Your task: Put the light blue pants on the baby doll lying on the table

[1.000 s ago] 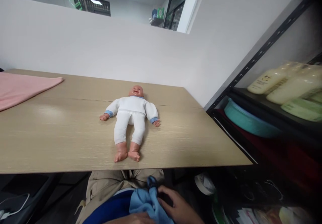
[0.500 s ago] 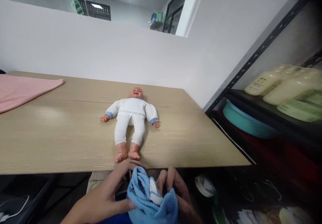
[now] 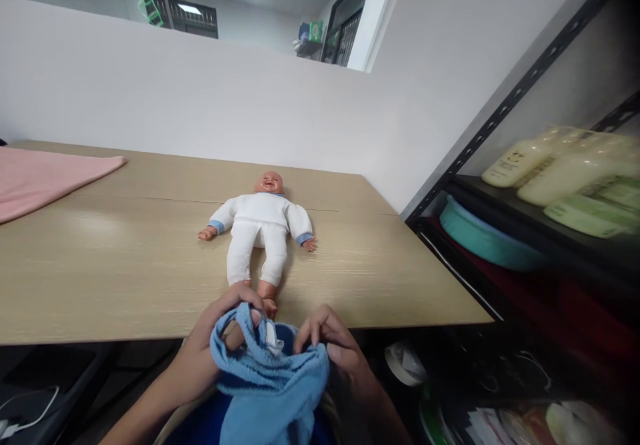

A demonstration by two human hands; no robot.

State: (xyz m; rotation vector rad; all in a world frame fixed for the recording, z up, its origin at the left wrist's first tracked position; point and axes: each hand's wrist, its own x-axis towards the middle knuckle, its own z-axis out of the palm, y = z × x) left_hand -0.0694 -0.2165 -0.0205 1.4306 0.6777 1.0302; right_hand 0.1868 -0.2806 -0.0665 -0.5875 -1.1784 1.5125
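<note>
A light blue terry-cloth garment (image 3: pixel 275 385) hangs bunched between my hands at the table's near edge, with a white label (image 3: pixel 273 338) showing inside its opening. My left hand (image 3: pixel 210 338) is closed on the left part of the garment's edge, some fingers inside the opening. On the other side, my right hand (image 3: pixel 333 348) pinches the edge between thumb and fingers. Just beyond my left hand lies a baby doll (image 3: pixel 261 228) on its back, in a white top and trousers with blue cuffs. Its feet are partly hidden by my left hand.
The doll rests on a wooden table (image 3: pixel 125 278). A pink cloth (image 3: pixel 45 175) covers part of its far left. On the right stands a black metal shelf (image 3: pixel 550 218) with wrapped cream bottles (image 3: pixel 515 162) and a teal basin (image 3: pixel 485 235). A wall closes the back.
Both hands have raised the garment toward the doll's feet and moved it a little left. Its edge is now spread wider, with the left fingers inside the opening. The doll has not moved.
</note>
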